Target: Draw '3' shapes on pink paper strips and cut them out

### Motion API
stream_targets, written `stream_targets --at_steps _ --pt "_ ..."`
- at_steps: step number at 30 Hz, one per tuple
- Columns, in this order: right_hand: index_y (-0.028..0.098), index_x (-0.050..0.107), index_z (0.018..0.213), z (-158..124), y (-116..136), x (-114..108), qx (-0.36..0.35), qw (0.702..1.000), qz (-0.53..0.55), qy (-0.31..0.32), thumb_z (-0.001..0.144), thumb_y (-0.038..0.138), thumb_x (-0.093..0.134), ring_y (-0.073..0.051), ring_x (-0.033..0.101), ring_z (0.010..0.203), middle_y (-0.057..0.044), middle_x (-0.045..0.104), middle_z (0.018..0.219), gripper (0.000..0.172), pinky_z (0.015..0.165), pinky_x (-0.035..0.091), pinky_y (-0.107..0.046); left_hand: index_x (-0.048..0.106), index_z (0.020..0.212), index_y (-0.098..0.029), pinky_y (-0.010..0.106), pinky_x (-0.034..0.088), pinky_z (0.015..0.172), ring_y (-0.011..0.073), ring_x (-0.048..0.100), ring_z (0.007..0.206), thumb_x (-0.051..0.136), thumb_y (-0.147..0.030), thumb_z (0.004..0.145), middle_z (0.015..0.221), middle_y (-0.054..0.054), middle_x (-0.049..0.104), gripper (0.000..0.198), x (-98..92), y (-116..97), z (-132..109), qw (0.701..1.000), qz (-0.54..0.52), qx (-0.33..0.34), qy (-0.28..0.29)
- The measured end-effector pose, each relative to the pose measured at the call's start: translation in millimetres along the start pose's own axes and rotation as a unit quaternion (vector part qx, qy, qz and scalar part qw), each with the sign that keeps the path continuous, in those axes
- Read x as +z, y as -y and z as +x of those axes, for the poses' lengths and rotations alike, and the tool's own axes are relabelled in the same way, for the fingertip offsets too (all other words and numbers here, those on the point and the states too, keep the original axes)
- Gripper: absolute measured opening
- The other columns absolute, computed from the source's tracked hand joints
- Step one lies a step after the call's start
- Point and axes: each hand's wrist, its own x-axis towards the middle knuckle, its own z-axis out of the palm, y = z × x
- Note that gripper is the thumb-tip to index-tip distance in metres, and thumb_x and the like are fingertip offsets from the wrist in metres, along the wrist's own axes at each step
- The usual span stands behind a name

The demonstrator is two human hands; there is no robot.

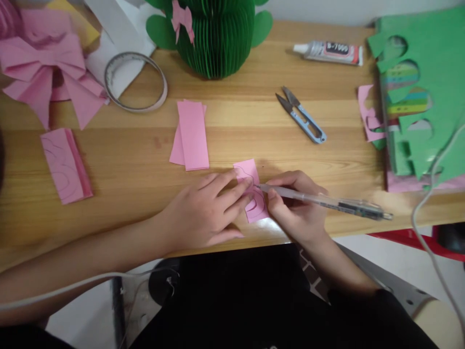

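A small pink paper piece lies near the table's front edge with curved pen lines drawn on it. My left hand rests flat, its spread fingertips pressing on the paper's left part and covering some of it. Between the thumb and fingers of my right hand is a clear pen, its tip touching the paper just beyond my left fingertips. Two pink paper strips overlap behind my left hand. Farther left lies a folded pink paper bearing similar drawn curves.
Thread snips lie behind my right hand, with a glue tube beyond them. A green honeycomb paper piece stands at the back. Left are a tape roll and pink paper bow; right, cut green sheets and a white cable.
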Motion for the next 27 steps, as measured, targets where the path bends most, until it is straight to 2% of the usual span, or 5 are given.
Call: stream_targets --at_steps 2,8,14,19,27 --pt "0.020 0.065 0.081 -0.3 -0.1 -0.2 -0.005 1.000 -0.007 0.002 0.082 0.026 0.069 -0.009 0.057 0.047 0.002 0.071 0.065 0.007 0.046 0.046 -0.025 0.059 0.131 -0.010 0.045 0.048 0.102 0.0337 0.054 0.127 0.042 -0.051 0.102 0.134 0.012 0.063 0.054 0.6 -0.4 -0.7 1.000 -0.007 -0.004 0.001" --pt "0.021 0.066 0.083 0.3 1.7 -0.1 -0.016 1.000 -0.003 0.015 0.082 0.024 0.068 -0.009 0.056 0.045 0.003 0.071 0.066 0.004 0.046 0.047 -0.025 0.063 0.127 -0.008 0.047 0.049 0.100 0.0368 0.056 0.124 0.055 -0.055 0.096 0.135 0.016 0.062 0.057 -0.3 2.3 0.5 1.000 -0.001 0.023 0.011" --pt "0.022 0.067 0.081 1.2 3.3 -0.6 -0.015 1.000 0.001 0.023 0.080 0.022 0.067 -0.010 0.058 0.048 0.003 0.071 0.065 0.001 0.047 0.049 -0.026 0.066 0.125 -0.011 0.047 0.048 0.101 0.0358 0.056 0.124 0.052 -0.056 0.097 0.135 0.014 0.063 0.054 -0.8 2.6 1.0 1.000 0.004 0.022 0.016" --pt "0.022 0.066 0.080 1.7 4.4 -0.9 -0.009 1.000 0.002 0.026 0.080 0.023 0.067 -0.010 0.056 0.046 0.003 0.070 0.064 0.002 0.048 0.050 -0.027 0.063 0.127 -0.009 0.047 0.046 0.101 0.0362 0.054 0.127 0.058 -0.054 0.095 0.134 0.018 0.062 0.056 -0.2 3.0 0.4 0.999 -0.020 0.024 0.014" --pt "0.021 0.065 0.082 -1.6 -0.6 0.7 0.024 1.000 0.009 -0.002 0.079 0.022 0.069 -0.009 0.056 0.047 0.004 0.068 0.063 0.005 0.043 0.044 -0.023 0.063 0.128 -0.009 0.047 0.047 0.100 0.0368 0.057 0.122 0.057 -0.055 0.095 0.132 0.015 0.065 0.057 -1.7 2.7 1.7 1.000 -0.002 0.021 0.011"
